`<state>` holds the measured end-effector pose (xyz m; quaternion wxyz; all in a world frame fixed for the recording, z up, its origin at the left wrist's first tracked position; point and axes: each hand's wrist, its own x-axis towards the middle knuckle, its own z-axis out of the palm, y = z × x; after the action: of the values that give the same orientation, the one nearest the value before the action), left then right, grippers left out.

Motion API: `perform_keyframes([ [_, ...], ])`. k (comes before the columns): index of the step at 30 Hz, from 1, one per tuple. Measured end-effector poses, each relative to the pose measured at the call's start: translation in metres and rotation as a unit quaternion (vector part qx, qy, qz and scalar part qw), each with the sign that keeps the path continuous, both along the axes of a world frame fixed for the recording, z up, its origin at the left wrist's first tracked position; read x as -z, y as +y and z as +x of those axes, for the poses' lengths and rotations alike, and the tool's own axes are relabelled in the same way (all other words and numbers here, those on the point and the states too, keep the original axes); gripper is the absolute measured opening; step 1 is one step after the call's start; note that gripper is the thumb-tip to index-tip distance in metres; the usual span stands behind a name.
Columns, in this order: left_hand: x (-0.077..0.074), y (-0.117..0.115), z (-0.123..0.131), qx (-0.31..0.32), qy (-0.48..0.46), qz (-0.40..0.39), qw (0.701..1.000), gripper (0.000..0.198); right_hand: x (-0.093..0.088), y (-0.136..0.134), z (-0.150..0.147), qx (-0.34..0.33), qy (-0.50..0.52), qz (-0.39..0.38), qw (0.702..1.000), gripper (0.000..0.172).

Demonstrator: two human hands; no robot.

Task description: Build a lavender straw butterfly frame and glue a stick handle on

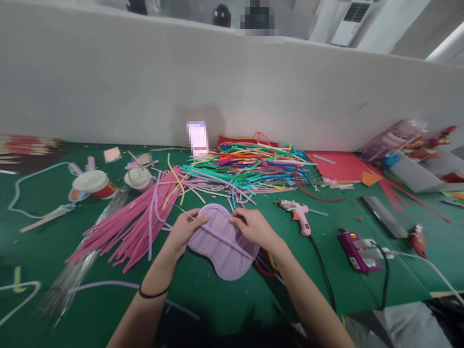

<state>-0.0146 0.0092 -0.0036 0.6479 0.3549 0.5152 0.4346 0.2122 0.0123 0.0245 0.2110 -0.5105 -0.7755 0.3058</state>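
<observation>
A lilac panel [223, 256] with a wavy, rounded outline is held up over the green table, a raised rim and long strips showing on its face. My left hand [184, 231] is closed on its upper left edge, thumb on top. A thin pale wire or stem end [184, 210] sticks out beyond those fingers. At the upper right edge my right hand [250, 224] pinches the panel between thumb and fingertips, and what else lies in that pinch is hidden. Left of my hands lies a bundle of pink fuzzy stems [126, 224].
A heap of multicoloured fuzzy stems [253, 164] lies behind the panel. To the right are a pink glue gun [302, 220] with a black cord, a purple power strip [357, 251] and a dark phone-like slab [384, 216]. Lidded cups [94, 183] stand left. A grey partition [145, 82] closes the back.
</observation>
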Motion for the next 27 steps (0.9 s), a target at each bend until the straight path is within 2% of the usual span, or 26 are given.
perform_keyframes([
  [5,0.006,0.003,-0.006,-0.046,-0.004,-0.002,0.999,0.036,0.004,0.005,0.011,0.014,0.017,-0.027,0.999,0.017],
  [9,0.01,0.005,-0.005,-0.048,-0.027,-0.02,0.998,0.039,0.011,0.005,0.011,0.058,0.062,-0.003,0.996,0.019],
  [13,0.007,0.007,-0.003,-0.101,-0.078,-0.035,0.991,0.037,0.013,0.004,0.008,0.103,0.123,-0.015,0.987,0.018],
  [17,0.003,0.007,-0.002,-0.135,-0.106,-0.033,0.985,0.035,0.013,0.004,0.011,0.143,0.233,-0.081,0.959,0.033],
  [19,0.002,0.006,0.0,-0.146,-0.112,-0.032,0.982,0.034,0.013,0.003,0.011,0.169,0.251,-0.082,0.949,0.037],
  [22,0.001,0.005,0.003,-0.167,-0.114,-0.024,0.979,0.033,0.015,0.001,0.006,0.213,0.271,-0.062,0.937,0.039],
  [27,-0.001,0.006,0.003,-0.202,-0.121,-0.016,0.972,0.034,0.018,-0.004,-0.006,0.231,0.375,-0.118,0.89,0.04],
])
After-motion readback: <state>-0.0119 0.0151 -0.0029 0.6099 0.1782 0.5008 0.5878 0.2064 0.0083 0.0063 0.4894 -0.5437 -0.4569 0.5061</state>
